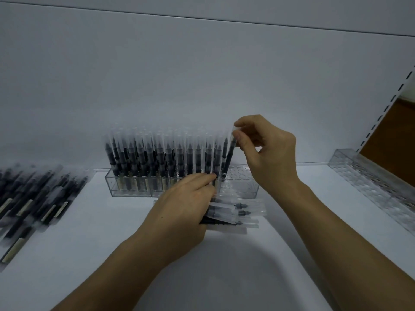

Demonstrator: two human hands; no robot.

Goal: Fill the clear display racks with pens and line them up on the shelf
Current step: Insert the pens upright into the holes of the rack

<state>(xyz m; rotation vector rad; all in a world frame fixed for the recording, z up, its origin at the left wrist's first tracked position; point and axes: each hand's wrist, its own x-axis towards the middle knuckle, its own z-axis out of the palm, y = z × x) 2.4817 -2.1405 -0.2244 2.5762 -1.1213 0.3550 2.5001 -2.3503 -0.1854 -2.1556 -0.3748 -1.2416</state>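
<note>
Two bare forearms reach in from the bottom of the frame over the white shelf (224, 272). At centre stands the clear display rack (243, 187), packed with upright pens except for its right end, where open holes show. A second clear rack (370, 178) lies unfilled along the right edge, and a blurred heap of loose pens (33, 198) sits at the far left. Just below the centre rack, the left hand (186, 200) lies over a small bundle of pens (239, 213) flat on the shelf and seems to clasp it, though its fingers are hidden. The right hand (267, 151) pinches one pen (229, 157) by its clear cap between thumb and fingertips, barrel tilted, lower tip at a free hole beside the last filled row. Such a pen is likely light, stiff and smooth, so a pinch high up should steer it well, provided the cap stays seated.
</note>
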